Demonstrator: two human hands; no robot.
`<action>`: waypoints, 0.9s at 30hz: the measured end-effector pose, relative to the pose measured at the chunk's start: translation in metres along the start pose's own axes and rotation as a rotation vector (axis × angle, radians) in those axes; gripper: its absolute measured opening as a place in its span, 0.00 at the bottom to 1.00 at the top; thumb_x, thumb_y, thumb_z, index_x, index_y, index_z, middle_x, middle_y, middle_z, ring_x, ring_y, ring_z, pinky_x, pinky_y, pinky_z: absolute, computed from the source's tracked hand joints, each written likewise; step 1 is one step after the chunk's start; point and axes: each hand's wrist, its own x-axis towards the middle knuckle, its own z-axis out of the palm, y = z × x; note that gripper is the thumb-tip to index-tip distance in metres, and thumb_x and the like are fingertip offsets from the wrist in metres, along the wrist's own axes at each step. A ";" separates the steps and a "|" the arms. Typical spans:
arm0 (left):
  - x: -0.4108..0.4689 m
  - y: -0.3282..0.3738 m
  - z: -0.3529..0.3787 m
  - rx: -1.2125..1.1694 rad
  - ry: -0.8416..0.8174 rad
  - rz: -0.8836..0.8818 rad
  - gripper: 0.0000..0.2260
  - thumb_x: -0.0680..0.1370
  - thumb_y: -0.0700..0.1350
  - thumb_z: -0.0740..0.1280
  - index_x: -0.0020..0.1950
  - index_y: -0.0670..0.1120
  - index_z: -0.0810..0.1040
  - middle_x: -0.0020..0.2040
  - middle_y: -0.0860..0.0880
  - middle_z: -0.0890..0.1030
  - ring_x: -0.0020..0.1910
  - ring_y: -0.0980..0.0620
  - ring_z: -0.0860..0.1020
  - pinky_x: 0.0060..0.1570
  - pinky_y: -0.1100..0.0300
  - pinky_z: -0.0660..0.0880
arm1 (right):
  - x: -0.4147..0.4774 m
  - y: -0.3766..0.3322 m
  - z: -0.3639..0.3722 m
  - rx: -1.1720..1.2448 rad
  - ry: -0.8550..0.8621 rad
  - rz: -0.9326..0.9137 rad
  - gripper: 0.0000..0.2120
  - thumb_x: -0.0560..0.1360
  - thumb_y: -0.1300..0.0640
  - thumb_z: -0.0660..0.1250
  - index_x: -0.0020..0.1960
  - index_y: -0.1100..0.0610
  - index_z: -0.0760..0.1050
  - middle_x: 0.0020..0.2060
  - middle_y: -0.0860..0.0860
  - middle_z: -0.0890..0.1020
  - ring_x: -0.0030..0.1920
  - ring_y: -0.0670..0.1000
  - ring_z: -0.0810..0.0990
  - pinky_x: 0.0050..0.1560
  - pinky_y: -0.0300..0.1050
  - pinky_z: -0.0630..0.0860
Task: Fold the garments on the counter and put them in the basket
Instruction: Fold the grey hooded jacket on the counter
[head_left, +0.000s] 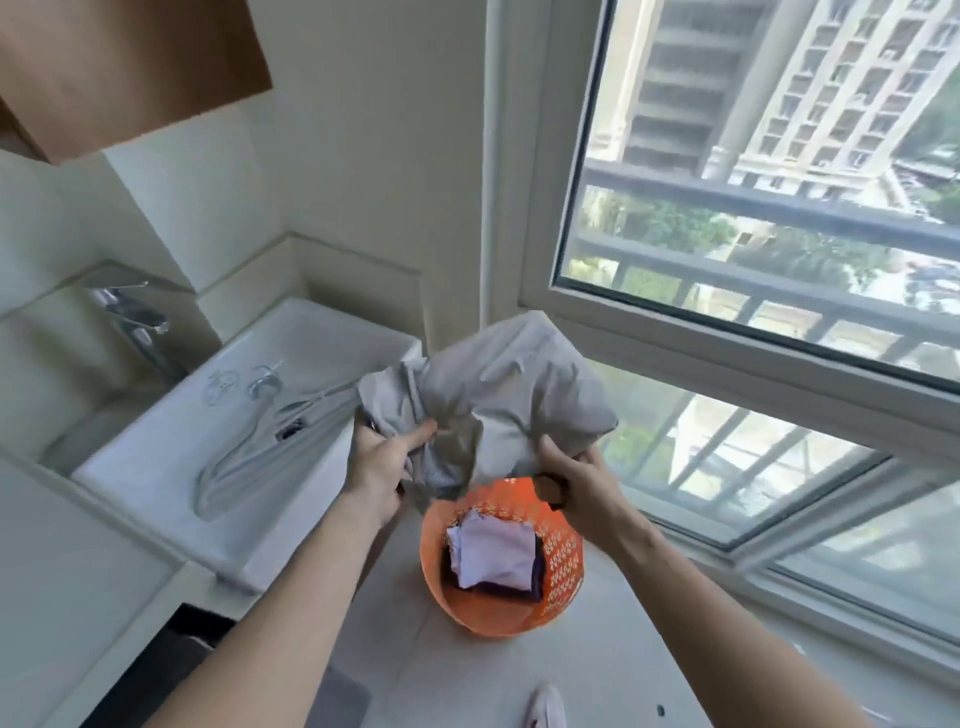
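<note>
A grey garment (511, 384) is held bunched in the air above an orange perforated basket (563, 564) that stands on the floor. My left hand (384, 465) grips its left side, fingers closed in the cloth. My right hand (576, 475) grips its lower right edge. Inside the basket lies a folded pale lilac garment (496, 551) on top of a dark purple one (537, 564).
A white sink counter (156, 457) with a chrome tap (137, 325) stands at the left; pale hangers (249, 441) lie on it. A large window (779, 208) fills the right. A brown cabinet (119, 67) hangs above. A shoe (545, 706) shows at the bottom.
</note>
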 end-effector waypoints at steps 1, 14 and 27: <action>0.005 -0.002 0.014 0.042 0.004 0.046 0.26 0.71 0.29 0.74 0.66 0.40 0.73 0.55 0.40 0.84 0.48 0.46 0.85 0.38 0.55 0.82 | 0.002 -0.004 -0.018 0.096 -0.025 0.068 0.18 0.73 0.41 0.72 0.47 0.54 0.72 0.32 0.52 0.66 0.27 0.47 0.62 0.27 0.41 0.58; 0.056 -0.026 0.080 0.259 -0.084 0.077 0.30 0.68 0.31 0.77 0.67 0.46 0.73 0.62 0.45 0.82 0.60 0.46 0.82 0.62 0.45 0.77 | 0.053 -0.012 -0.141 0.410 -0.041 0.378 0.31 0.79 0.36 0.55 0.69 0.60 0.72 0.65 0.59 0.79 0.66 0.58 0.77 0.66 0.55 0.74; 0.145 -0.120 0.092 0.179 -0.189 -0.369 0.14 0.71 0.31 0.74 0.56 0.33 0.81 0.52 0.38 0.85 0.50 0.43 0.85 0.49 0.51 0.82 | 0.087 0.061 -0.185 -0.087 0.470 0.079 0.19 0.74 0.64 0.73 0.64 0.56 0.75 0.57 0.55 0.84 0.57 0.56 0.83 0.57 0.53 0.79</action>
